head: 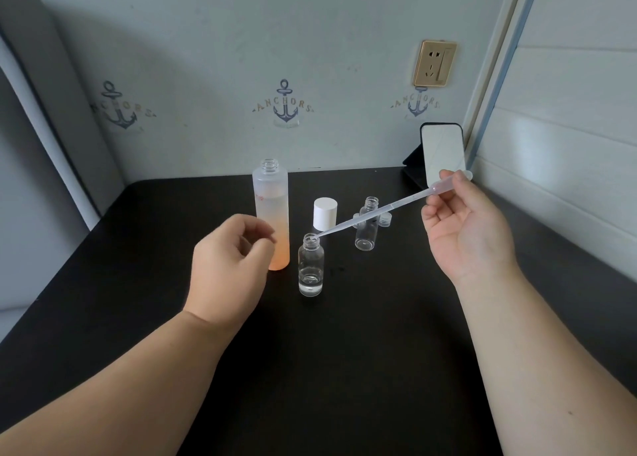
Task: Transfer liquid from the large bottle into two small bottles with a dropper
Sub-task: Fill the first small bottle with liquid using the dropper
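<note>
A tall frosted large bottle point(271, 214), orange toward its base, stands uncapped on the black table point(344, 369). In front of it stands a clear small bottle point(311, 266) with a little liquid at the bottom. My right hand point(465, 228) pinches the bulb of a clear plastic dropper point(379, 212), whose tip sits in this bottle's mouth. A second small bottle point(367, 224) stands uncapped behind the dropper and looks empty. My left hand point(231, 266) hovers just left of the large bottle, fingers loosely curled and holding nothing.
A white cap point(325, 213) stands between the bottles. A small clear cap point(385, 219) lies by the second small bottle. A phone point(443, 154) leans on a stand at the back right. A wall socket point(435, 63) sits above it.
</note>
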Tool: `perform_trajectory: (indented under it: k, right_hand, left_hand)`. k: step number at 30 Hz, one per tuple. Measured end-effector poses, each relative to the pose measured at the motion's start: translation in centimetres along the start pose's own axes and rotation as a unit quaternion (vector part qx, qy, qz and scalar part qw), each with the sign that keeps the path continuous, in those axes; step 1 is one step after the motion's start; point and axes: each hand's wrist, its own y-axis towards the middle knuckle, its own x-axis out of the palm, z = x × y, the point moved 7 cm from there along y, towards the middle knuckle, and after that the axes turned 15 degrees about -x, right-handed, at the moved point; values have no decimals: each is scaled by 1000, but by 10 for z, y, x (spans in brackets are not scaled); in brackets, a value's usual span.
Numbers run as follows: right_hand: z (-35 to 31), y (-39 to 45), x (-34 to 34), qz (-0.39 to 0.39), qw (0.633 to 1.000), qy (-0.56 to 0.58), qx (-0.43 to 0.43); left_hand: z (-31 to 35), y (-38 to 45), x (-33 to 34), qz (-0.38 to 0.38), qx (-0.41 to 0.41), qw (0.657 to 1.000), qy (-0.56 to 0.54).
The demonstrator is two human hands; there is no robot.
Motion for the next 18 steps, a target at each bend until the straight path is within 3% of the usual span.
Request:
perform_trajectory:
  k: [7, 11, 18]
  right_hand:
    - [-1, 1, -1, -3, 1000, -2, -6]
    - [-2, 1, 2, -13, 1000, -10, -11]
    - [-6, 1, 2, -14, 999, -19, -25]
  left_hand:
    - [-4, -7, 37, -154, 40, 980, 120]
    - [-7, -4, 44, -158, 45, 968, 190]
    - [6, -8, 38, -127, 108, 970, 178]
